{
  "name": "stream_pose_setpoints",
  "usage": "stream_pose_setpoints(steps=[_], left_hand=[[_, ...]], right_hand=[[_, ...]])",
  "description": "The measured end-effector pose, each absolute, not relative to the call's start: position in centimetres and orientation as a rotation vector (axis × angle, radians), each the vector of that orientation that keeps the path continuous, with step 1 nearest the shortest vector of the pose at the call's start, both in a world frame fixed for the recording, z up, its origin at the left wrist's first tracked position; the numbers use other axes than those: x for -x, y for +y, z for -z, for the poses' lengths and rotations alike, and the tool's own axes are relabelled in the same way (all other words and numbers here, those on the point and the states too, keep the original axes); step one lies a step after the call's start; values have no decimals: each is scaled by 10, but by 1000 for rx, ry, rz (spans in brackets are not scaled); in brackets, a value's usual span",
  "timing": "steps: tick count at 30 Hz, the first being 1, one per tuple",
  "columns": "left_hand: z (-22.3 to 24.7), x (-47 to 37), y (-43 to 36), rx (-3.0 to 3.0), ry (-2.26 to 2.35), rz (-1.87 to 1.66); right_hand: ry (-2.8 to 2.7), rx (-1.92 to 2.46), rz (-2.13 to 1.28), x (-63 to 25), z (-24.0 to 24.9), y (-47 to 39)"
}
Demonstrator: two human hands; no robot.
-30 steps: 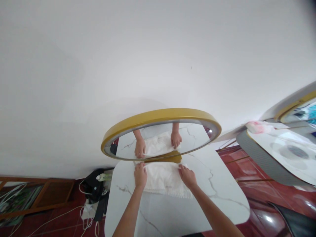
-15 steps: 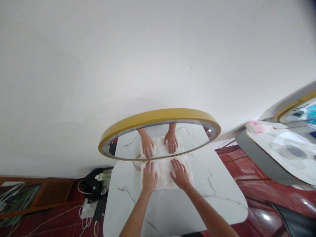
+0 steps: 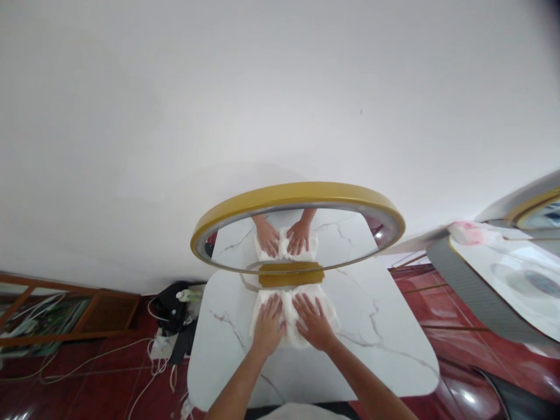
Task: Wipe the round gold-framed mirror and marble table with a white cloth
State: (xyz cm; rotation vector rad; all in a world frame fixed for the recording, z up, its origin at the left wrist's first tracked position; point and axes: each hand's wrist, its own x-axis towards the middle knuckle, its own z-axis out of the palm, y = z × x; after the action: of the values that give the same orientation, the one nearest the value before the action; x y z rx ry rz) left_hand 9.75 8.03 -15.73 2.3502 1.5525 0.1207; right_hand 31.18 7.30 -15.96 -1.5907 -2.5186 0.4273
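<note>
A white cloth (image 3: 290,335) lies on the white marble-patterned table (image 3: 385,344), with a raised fold between my hands. My left hand (image 3: 268,326) rests flat on its left half, fingers stretched forward. On the right half lies my right hand (image 3: 315,321), palm down with its fingers spread. Just beyond the cloth's far edge is the gold mirror base (image 3: 291,277). Above it stands a round mirror with a gold rim (image 3: 300,191), and both hands and the cloth are reflected in it.
A white wall (image 3: 262,87) rises behind the table. Right of it stands another white tabletop (image 3: 503,262) with a pink-and-white bundle (image 3: 470,232) and a second gold-rimmed mirror (image 3: 534,207). Cables, a black bag (image 3: 170,309) and a pale green bottle (image 3: 189,296) sit at left.
My hands have come closer together and drawn the cloth toward me, bunching it in the middle. The gold mirror base, covered before, now shows. The view has shifted slightly.
</note>
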Motion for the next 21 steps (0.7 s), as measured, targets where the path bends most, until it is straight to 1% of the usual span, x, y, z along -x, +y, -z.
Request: stream_pose_setpoints(steps=[3,6,13,17,21], left_hand=[[167,-99,48,-2332,1624,-156],[166,-95,18,-2303,1643,-180],[149,-44,-29,-2341,1450,-82],[145,-13,-44,-2299,1575,-69],[145,16,-58,-2160,1798,-72]], right_hand=[[-2537,1546,-400,-307,160,54],[-2577,1504,-440,-307,159,29],[-2721,1303,-774,-317,160,-18],[-2714,1370,-792,-297,162,-14],[-2706,1452,-776,-253,165,-6]])
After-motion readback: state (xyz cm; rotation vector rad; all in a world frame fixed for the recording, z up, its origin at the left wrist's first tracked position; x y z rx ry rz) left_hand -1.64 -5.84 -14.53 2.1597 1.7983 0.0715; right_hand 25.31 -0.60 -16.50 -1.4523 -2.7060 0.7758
